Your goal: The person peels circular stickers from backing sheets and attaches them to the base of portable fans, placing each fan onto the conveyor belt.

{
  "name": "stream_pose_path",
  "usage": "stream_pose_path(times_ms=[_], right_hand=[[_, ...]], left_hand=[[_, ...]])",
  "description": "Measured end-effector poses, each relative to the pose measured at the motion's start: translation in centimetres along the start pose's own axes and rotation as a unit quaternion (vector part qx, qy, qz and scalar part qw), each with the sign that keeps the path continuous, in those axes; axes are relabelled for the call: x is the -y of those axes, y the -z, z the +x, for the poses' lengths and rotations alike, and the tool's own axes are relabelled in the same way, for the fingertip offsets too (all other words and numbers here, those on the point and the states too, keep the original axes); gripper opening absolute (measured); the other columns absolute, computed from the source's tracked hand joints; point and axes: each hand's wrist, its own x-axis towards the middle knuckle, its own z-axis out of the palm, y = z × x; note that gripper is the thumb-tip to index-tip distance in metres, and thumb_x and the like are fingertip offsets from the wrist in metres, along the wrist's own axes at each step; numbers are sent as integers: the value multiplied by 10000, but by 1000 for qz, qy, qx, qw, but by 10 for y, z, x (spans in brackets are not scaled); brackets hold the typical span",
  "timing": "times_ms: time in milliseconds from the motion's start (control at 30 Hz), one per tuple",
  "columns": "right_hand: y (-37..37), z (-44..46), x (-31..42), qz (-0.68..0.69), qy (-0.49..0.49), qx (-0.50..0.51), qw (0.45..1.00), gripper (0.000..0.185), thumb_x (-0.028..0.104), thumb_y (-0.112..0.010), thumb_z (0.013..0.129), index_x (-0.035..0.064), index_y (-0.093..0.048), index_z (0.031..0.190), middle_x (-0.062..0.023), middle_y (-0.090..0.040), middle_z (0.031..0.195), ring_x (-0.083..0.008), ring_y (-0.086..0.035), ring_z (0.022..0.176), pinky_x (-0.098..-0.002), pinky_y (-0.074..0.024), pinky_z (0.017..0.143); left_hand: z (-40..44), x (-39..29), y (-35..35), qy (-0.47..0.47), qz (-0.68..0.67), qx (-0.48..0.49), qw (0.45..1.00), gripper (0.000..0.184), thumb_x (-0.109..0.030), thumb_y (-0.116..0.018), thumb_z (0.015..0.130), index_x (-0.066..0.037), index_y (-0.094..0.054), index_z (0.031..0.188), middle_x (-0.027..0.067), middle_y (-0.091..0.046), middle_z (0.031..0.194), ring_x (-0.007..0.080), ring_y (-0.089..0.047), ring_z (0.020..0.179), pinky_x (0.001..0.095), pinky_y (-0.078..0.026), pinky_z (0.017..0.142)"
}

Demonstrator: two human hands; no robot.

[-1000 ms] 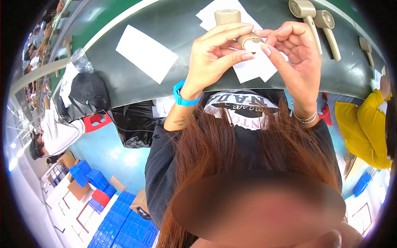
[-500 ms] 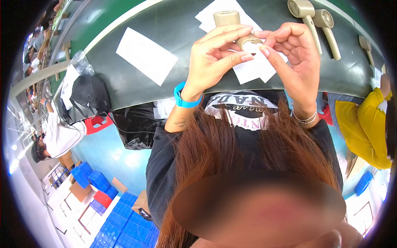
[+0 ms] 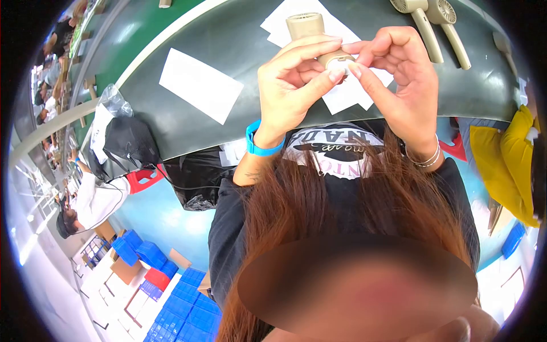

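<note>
Beige handle piece [image 3: 329, 58]: located between the fingers of both hands, above the tabletop [image 3: 228, 28], its open end turned toward the wearer. A white insert [image 3: 337, 65] shows in that end, just above the left thumb tip. In my judgement, sound work at this step calls for the left fingers to keep the piece from rolling while the right fingertips bear evenly on the end; uneven force could skew the insert.

Left to right, the findings are these. A white sheet [image 3: 201, 85] lies left of the left fingers, well apart. The left hand [image 3: 282, 88] reaches across with its palm turned inward, fingers over the piece and thumb underneath, closed on it in a firm hold. A beige block-shaped part [image 3: 305, 27] sits just beyond the left fingers; whether it joins the held piece cannot be told. The right hand [image 3: 405, 77] is raised opposite, wrist bent inward, fingers curled, thumb and index tips drawn close at the end of the piece. Whether they pinch anything cannot be told. Two beige fans [image 3: 421, 28] [image 3: 448, 31] lie right of the right fingers, apart from them.
</note>
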Motion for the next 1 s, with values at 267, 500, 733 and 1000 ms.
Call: stream_pose_path(times_ms=[267,500,733,1000], right_hand=[[0,-4,3,-57,23,2,998,387,-78,-617,828,7,-446,1164,-73,-591,892,-172,-625,960,-294,-470,869],[2,-5,9,-198,58,-32,978,401,-54,-640,804,16,-472,1161,-54,-601,821,-136,-609,832,-278,-455,785],[3,-4,11,-236,49,-21,970,373,-6,-640,818,20,-486,1157,-54,-590,828,-141,-587,793,-290,-452,794],[15,28,-23,-174,-39,188,966,583,35,-611,824,108,-385,1356,-183,-674,902,-339,-671,858,-413,-513,717]], left_hand=[[-1,3,-7,13,-5,-21,1000,296,88,-672,807,65,-638,1101,159,-583,1176,200,-658,923,291,-588,774],[-1,6,-13,-1,21,-22,1000,280,79,-689,800,69,-645,1076,150,-594,1145,193,-660,904,278,-588,758],[-2,6,-15,6,22,-30,999,255,68,-685,809,67,-648,1061,146,-603,1125,177,-661,881,261,-579,725],[-5,-8,1,9,-38,-34,999,221,32,-639,853,41,-622,1073,136,-626,1103,161,-661,807,261,-565,645]])
